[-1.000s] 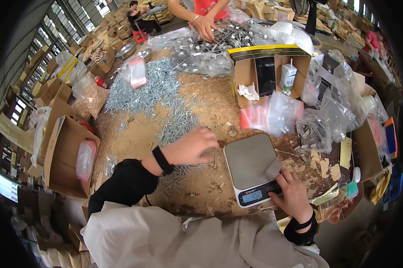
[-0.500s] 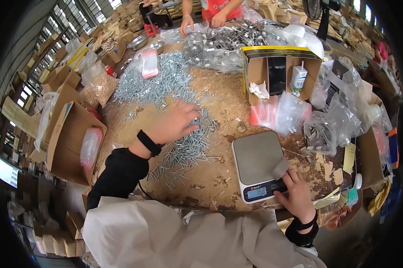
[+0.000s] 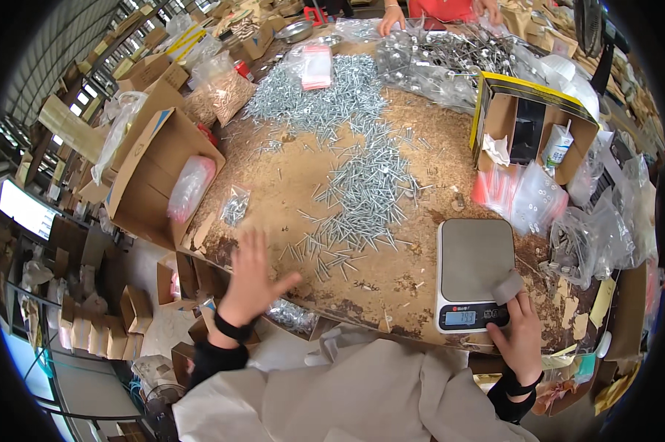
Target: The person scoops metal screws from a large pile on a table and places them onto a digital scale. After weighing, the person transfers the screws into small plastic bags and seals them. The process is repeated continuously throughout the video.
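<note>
My left hand [image 3: 251, 278] hangs open over the table's front left edge, fingers spread and nothing in it. Just beyond its fingertips lies a small clear bag of screws [image 3: 235, 206]. Loose silvery screws [image 3: 365, 195] form a heap in the middle, joined to a wider pile [image 3: 325, 99] at the back. My right hand [image 3: 520, 335] is at the front right corner of a digital scale [image 3: 477, 254], with a small grey piece [image 3: 507, 287] at its fingertips. The scale's display is lit, and its plate carries no screws.
Empty zip bags [image 3: 317, 68] lie on the back pile; more bags [image 3: 527, 195] hang from a divided carton [image 3: 487, 118]. At left stand an open carton [image 3: 144, 184] and a bag of tan pegs [image 3: 229, 96]. Across the table are a co-worker's hands [image 3: 393, 19] and metal parts [image 3: 457, 59].
My left hand has come from the screw heap toward me and left, to the table edge. The small bag of screws now shows. The view has shifted left; my right hand stays at the scale.
</note>
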Action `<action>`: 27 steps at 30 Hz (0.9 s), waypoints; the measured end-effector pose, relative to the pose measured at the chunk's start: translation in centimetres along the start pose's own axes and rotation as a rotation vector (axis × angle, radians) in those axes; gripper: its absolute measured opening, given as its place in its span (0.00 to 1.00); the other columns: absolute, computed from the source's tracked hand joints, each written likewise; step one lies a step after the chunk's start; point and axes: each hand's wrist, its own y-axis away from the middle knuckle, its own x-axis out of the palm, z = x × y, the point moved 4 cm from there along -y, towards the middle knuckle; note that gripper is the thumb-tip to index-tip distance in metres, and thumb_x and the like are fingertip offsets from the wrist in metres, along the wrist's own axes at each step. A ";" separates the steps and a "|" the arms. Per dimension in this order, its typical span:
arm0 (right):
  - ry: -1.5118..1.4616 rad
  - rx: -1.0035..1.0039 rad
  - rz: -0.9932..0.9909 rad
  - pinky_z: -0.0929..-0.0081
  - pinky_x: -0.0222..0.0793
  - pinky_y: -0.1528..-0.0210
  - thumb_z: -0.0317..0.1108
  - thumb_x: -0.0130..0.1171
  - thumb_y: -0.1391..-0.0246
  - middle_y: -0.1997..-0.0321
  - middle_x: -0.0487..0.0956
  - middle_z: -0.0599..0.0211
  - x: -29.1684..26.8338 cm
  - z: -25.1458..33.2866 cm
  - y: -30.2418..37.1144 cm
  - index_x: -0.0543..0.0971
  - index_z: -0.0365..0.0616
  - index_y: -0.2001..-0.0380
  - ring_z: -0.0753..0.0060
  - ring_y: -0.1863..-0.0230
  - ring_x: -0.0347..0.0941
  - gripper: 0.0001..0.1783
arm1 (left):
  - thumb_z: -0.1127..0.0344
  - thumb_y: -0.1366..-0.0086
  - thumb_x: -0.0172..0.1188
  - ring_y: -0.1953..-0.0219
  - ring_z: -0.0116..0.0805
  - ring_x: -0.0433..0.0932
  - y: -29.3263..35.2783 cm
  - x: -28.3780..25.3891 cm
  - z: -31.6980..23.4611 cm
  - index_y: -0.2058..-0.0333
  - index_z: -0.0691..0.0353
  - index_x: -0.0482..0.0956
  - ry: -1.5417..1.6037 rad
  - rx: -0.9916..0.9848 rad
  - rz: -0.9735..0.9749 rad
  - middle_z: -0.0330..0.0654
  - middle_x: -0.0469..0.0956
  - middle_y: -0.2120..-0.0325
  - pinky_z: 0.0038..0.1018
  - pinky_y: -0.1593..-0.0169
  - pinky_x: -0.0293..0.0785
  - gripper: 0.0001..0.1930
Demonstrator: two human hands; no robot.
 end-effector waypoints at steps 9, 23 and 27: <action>0.046 -0.040 0.007 0.53 0.68 0.43 0.31 0.68 0.57 0.38 0.69 0.43 -0.1 -0.4 0.3 0.72 0.36 0.45 0.37 0.43 0.67 0.33 | 0.31 0.56 0.72 0.27 0.66 0.45 -2.6 6.8 -6.9 0.31 0.77 0.43 0.186 0.086 -0.170 0.68 0.49 0.31 0.67 0.31 0.38 0.70; 0.003 -0.087 -0.121 0.47 0.62 0.40 0.36 0.66 0.51 0.37 0.67 0.36 1.8 -2.2 2.1 0.72 0.35 0.44 0.32 0.42 0.65 0.31 | 0.46 0.47 0.71 0.29 0.59 0.52 -7.3 6.3 -8.5 0.36 0.64 0.60 0.271 0.449 -0.253 0.57 0.57 0.33 0.55 0.30 0.46 0.47; 0.015 -0.072 -0.126 0.47 0.60 0.37 0.36 0.64 0.47 0.34 0.65 0.35 2.3 -2.2 2.5 0.71 0.35 0.41 0.30 0.40 0.64 0.32 | 0.43 0.45 0.70 0.28 0.60 0.49 -7.5 6.1 -8.4 0.34 0.64 0.58 0.199 0.487 -0.213 0.58 0.53 0.31 0.59 0.29 0.42 0.49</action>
